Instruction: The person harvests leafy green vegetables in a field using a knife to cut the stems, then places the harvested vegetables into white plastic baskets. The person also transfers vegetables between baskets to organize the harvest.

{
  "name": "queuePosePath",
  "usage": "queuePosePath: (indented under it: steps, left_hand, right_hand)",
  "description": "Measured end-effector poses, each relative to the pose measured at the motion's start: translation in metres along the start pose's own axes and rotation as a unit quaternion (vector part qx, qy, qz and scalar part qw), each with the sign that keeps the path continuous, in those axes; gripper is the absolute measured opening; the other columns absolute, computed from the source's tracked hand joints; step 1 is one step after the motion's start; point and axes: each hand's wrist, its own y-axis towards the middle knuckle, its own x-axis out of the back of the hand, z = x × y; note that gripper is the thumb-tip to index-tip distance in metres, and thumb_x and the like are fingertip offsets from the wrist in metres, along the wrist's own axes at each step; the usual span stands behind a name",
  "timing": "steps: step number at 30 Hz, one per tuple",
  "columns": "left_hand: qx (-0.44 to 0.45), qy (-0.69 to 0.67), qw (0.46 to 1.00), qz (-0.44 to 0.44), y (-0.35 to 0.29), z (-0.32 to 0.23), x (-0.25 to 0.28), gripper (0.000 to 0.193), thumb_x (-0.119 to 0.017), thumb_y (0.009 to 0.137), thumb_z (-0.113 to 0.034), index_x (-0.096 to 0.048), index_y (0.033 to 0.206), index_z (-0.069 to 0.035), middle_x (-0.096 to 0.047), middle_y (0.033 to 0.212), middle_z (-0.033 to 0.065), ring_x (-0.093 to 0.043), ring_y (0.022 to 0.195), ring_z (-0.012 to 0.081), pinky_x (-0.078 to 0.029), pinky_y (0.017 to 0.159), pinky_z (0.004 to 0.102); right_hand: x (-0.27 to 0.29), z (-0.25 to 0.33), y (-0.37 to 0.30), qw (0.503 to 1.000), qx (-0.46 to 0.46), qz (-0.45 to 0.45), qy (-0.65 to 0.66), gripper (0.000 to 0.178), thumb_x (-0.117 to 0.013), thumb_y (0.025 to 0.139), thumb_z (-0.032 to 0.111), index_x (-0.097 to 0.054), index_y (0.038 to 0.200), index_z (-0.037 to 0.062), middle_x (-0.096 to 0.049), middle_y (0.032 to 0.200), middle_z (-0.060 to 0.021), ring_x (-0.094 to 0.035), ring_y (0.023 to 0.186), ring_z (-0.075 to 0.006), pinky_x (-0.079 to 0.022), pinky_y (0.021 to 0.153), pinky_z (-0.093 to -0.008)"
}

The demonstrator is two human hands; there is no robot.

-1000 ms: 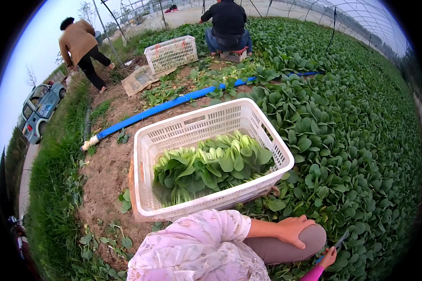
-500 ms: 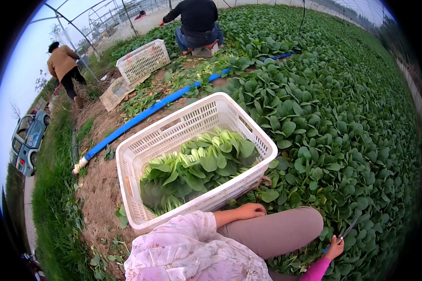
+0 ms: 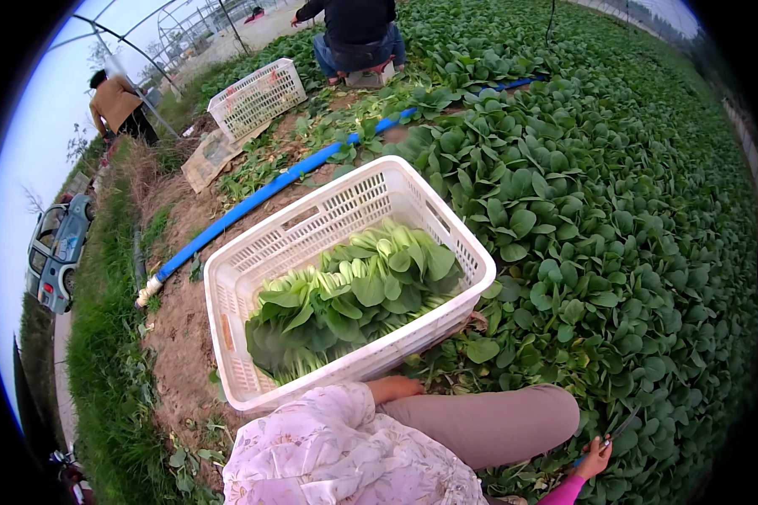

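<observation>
Harvesting greens beside a half-filled crate

The person crouches at the near edge of the bed. The left hand (image 3: 393, 388) rests by the near wall of the white crate (image 3: 227, 278), its fingers curled loosely and gripping nothing that shows. The right hand (image 3: 596, 459) is low at the near right among the standing plants (image 3: 615, 252), fingers closed round a thin knife (image 3: 621, 427) that points up and right. Cut greens (image 3: 354, 295) lie in the crate, leaves to the right, stems to the near left, filling about half of it. The work looks mid-way, between cuts; a next cut would call for the blade at a plant's base and the free hand steadying it. Far off, two other people work near a second crate (image 3: 257, 97) and a blue hose (image 3: 269, 189).
</observation>
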Motion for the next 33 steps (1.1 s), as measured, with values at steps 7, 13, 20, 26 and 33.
queuePosePath:
  steps: [7,13,20,26,33]
  left_hand:
    - [-0.002,0.073,0.997,-0.012,-0.001,0.003,0.002,0.033,-0.046,0.085,-0.038,-0.062,0.104,-0.015,-0.06,0.106,0.0144,-0.059,0.097,0.0324,-0.047,0.08,0.0451]
    - [-0.062,0.143,0.981,-0.118,0.03,-0.034,0.047,0.021,-0.053,0.076,-0.025,-0.066,0.083,-0.01,-0.065,0.081,0.0141,-0.064,0.075,0.0339,-0.051,0.066,0.0436]
    - [0.046,-0.277,0.958,-0.051,0.055,-0.159,0.1,0.028,-0.046,0.083,-0.025,-0.059,0.098,-0.005,-0.062,0.094,0.0196,-0.06,0.089,0.033,-0.045,0.076,0.0416]
    - [0.047,-0.164,0.978,0.116,0.085,-0.18,0.084,0.028,-0.049,0.082,-0.026,-0.06,0.097,-0.005,-0.063,0.094,0.0186,-0.06,0.09,0.0324,-0.046,0.076,0.0416]
    - [0.079,0.215,0.877,0.423,0.06,-0.124,0.069,0.028,-0.052,0.08,-0.026,-0.062,0.097,-0.006,-0.063,0.095,0.0175,-0.06,0.091,0.0317,-0.047,0.076,0.0417]
  right_hand:
    - [-0.001,-0.004,-0.006,0.998,0.029,0.039,-0.03,0.034,-0.061,0.085,0.015,-0.056,0.117,0.0053,-0.055,0.074,0.0,-0.043,0.056,-0.007,-0.034,0.047,-0.024]
    - [0.008,0.022,0.023,0.995,0.066,-0.074,0.032,0.029,-0.061,0.085,0.021,-0.062,0.106,0.0015,-0.062,0.078,-0.001,-0.053,0.064,-0.009,-0.044,0.058,-0.0242]
    - [0.022,-0.049,-0.036,0.982,-0.098,-0.087,0.133,0.025,-0.06,0.086,0.027,-0.065,0.097,0.0052,-0.057,0.063,0.0,-0.047,0.049,-0.0055,-0.036,0.045,-0.0208]
    - [0.097,-0.05,-0.029,0.989,-0.092,-0.101,0.057,0.031,-0.069,0.079,0.021,-0.063,0.102,0.0006,-0.055,0.071,0.0039,-0.046,0.061,-0.0037,-0.038,0.053,-0.0188]
    - [0.205,0.067,-0.049,0.978,-0.17,-0.087,0.081,0.047,-0.06,0.083,0.013,-0.044,0.124,-0.0055,-0.046,0.064,0.0011,-0.044,0.047,-0.0061,-0.034,0.04,-0.0203]
